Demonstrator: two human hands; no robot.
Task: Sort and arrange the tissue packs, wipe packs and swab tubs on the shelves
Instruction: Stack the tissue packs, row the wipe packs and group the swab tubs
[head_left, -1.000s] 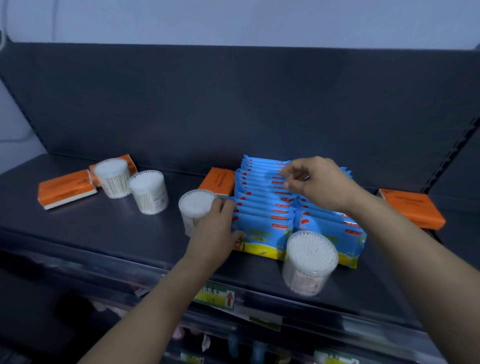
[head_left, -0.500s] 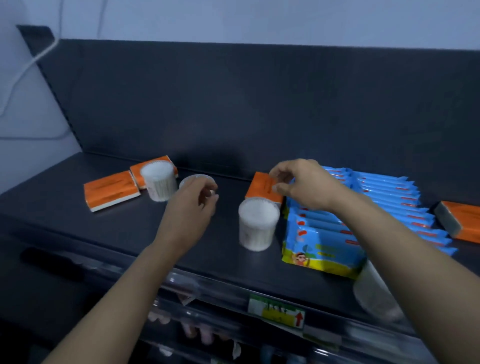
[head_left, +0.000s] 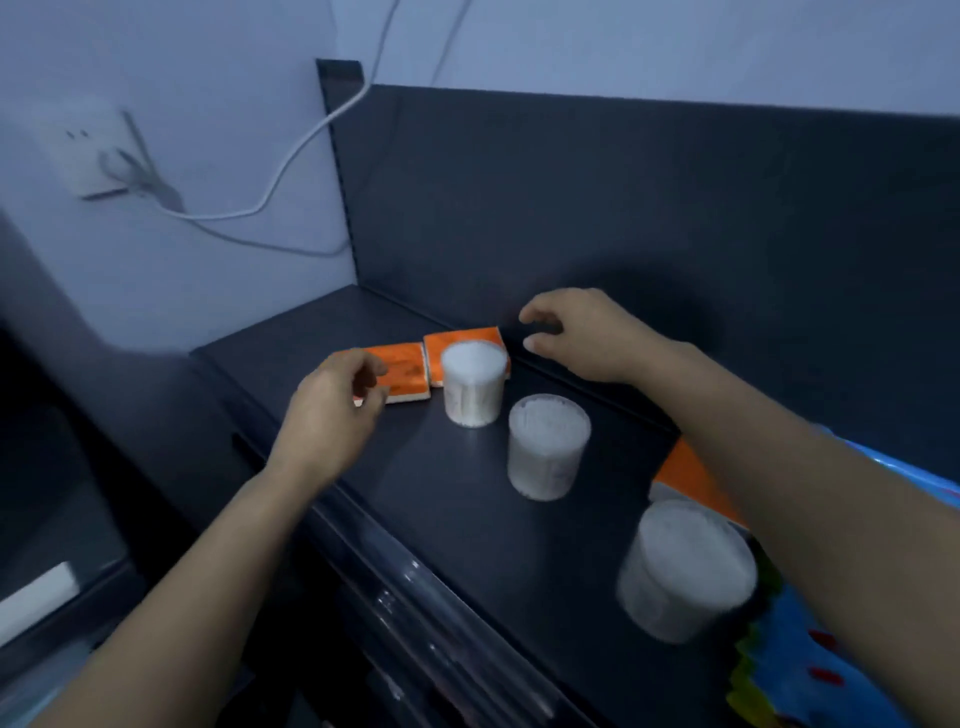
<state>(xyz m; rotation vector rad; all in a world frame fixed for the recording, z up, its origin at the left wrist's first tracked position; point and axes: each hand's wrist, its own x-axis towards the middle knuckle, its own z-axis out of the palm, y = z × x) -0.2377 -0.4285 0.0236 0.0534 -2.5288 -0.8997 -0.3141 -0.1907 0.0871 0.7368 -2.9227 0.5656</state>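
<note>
On the dark shelf (head_left: 457, 525) two orange tissue packs lie flat and touching in the far left corner, one nearer (head_left: 404, 373) and one against the back panel (head_left: 460, 336). A swab tub (head_left: 474, 383) stands upright just in front of the back pack, overlapping it from this view. A second tub (head_left: 548, 447) stands near it to the right, and a third tub (head_left: 685, 569) is by the shelf's front edge. A third tissue pack (head_left: 681, 464) shows partly behind the right forearm, and blue wipes (head_left: 795, 667) with a yellow-green zigzag border and red marks lie at the far right. All print on tubs and packs is too blurred to read. The left hand (head_left: 330, 415) hovers over the nearer pack's left end, fingers loosely curled and thumb apart, holding nothing; contact cannot be told. The right hand (head_left: 582, 335) hangs above the shelf's back edge just right of the back pack, fingers curled, thumb spread away, also holding nothing. A wall socket (head_left: 85, 150) with a white cable (head_left: 306, 140) sits up left.
</note>
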